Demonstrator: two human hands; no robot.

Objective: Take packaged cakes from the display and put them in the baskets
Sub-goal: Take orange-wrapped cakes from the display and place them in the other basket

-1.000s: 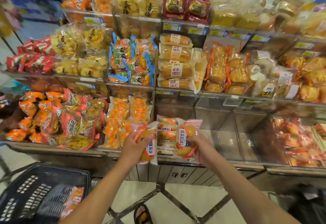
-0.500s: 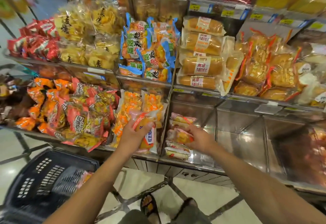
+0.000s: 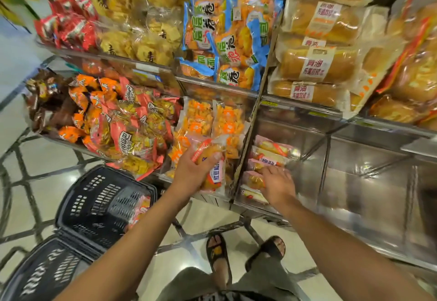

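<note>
My left hand (image 3: 189, 174) grips a clear packaged cake (image 3: 214, 168) with pink edges and red print, held in front of the bottom shelf. My right hand (image 3: 277, 186) reaches into a steel bin (image 3: 307, 177), its fingers lying on a stack of pink packaged cakes (image 3: 269, 151); no clear grip shows. On the floor to the lower left stands a black basket (image 3: 94, 208) with one packaged cake (image 3: 142, 209) against its right wall. A second black basket (image 3: 45, 270) sits nearer, at the bottom left corner.
Shelves of bagged pastries surround the bin: orange and pink bags (image 3: 123, 123) to the left, blue-edged bags (image 3: 227, 40) above, long bread loaves (image 3: 316, 64) at upper right. My sandalled feet (image 3: 220, 253) stand on the tiled floor below.
The view has tilted down and moved closer to the shelf. My right hand went from holding up a cake to lying on the stack in the bin. My left hand keeps its cake.
</note>
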